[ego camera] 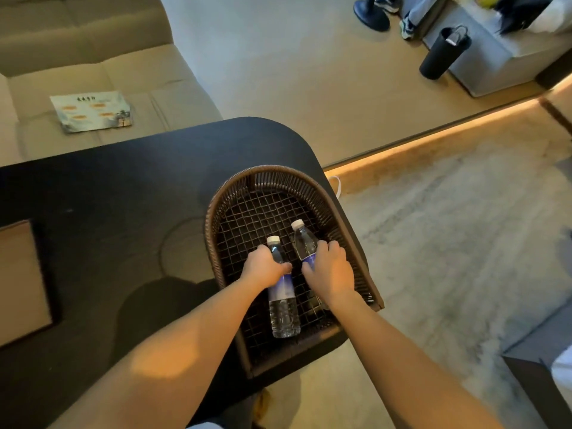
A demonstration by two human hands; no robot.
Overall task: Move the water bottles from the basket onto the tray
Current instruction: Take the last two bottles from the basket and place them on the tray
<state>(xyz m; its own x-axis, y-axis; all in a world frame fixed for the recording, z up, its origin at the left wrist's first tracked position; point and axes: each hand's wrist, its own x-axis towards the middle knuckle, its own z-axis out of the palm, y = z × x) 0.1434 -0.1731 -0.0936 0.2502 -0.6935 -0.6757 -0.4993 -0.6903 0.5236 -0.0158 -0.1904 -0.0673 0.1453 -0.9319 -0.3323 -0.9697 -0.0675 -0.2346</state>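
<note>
Two clear water bottles with white caps and blue labels lie in a dark brown woven basket at the right end of a black table. My left hand is wrapped around the upper part of the left bottle. My right hand is closed over the middle of the right bottle, hiding its lower half. Both bottles rest on the basket's mesh floor, caps pointing away from me. A brown tray sits at the table's far left edge, partly cut off.
A beige sofa with a printed leaflet lies beyond the table. A dark flask stands on the floor at the upper right, beside a grey block and a person's feet. A lit step edge runs along the floor on the right.
</note>
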